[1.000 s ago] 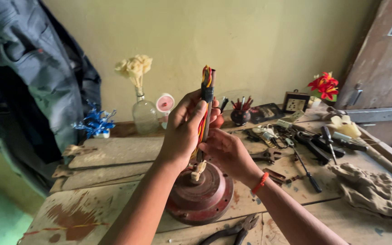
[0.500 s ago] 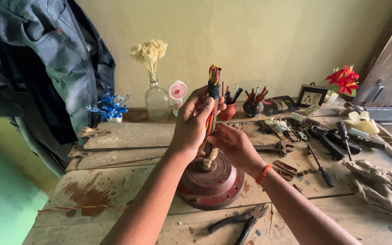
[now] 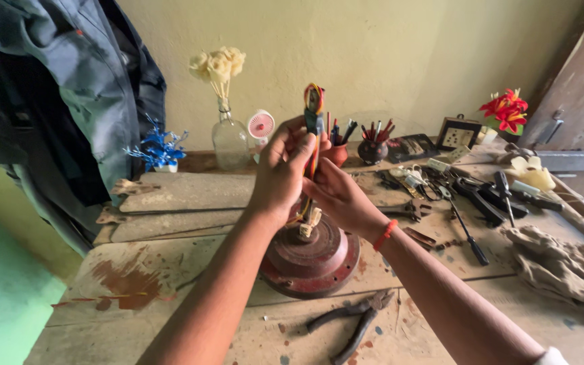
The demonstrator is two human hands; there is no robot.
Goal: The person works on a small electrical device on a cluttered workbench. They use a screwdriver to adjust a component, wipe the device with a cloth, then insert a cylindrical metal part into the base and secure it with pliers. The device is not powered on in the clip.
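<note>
Both hands, left hand [image 3: 284, 169] and right hand [image 3: 336, 196], have fingers closed around the upright wire bundle [image 3: 313, 111] (red, yellow, green) above the round red motor housing [image 3: 312, 253] on the surface [image 3: 170, 297].

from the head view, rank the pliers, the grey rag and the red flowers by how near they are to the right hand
1. Pliers, just below the right hand, near the front edge.
2. Grey rag, far right on the bench.
3. Red flowers, back right by the wall.

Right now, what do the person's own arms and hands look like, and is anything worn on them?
Both forearms are bare, with no gloves on the left hand or the right hand. A thin red-orange band circles the right wrist. A bit of white sleeve shows at the right arm's upper end.
</note>
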